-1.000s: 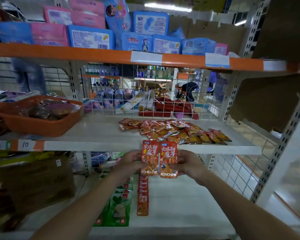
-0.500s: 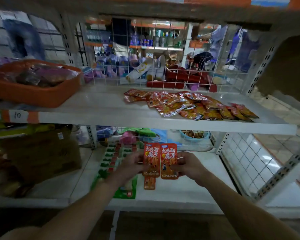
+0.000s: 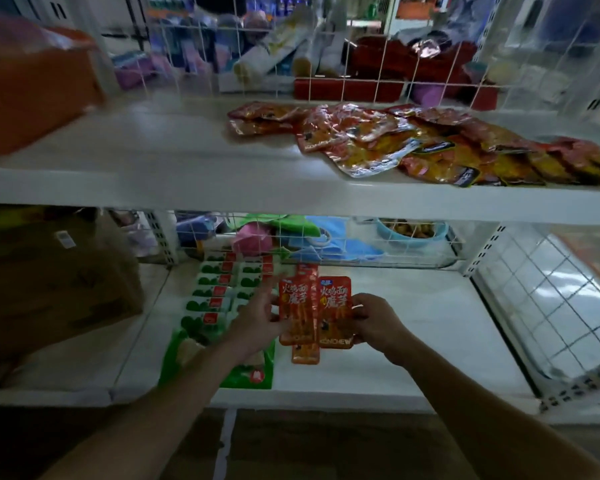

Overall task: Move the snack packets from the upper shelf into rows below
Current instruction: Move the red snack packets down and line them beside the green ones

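Observation:
Two orange-red snack packets sit upright side by side over the lower shelf [image 3: 430, 327]. My left hand [image 3: 257, 323] pinches the left packet [image 3: 293, 313] and my right hand [image 3: 374, 320] grips the right packet [image 3: 335, 311]. Behind and under them a row of the same orange packets [image 3: 305, 355] lies flat on the lower shelf. On the upper shelf [image 3: 153, 168] a loose pile of shiny red and yellow snack packets [image 3: 413, 143] spreads to the right.
Two rows of green and white packets [image 3: 219, 299] lie left of the orange row. A brown cardboard box [image 3: 49, 282] stands at the lower left, an orange basket [image 3: 32, 84] at the upper left. Wire mesh [image 3: 551, 306] closes the back and right side.
The view has dropped from the top shelf to the lower shelf. Both hands have carried the two packets down below the upper shelf's edge, over the orange row.

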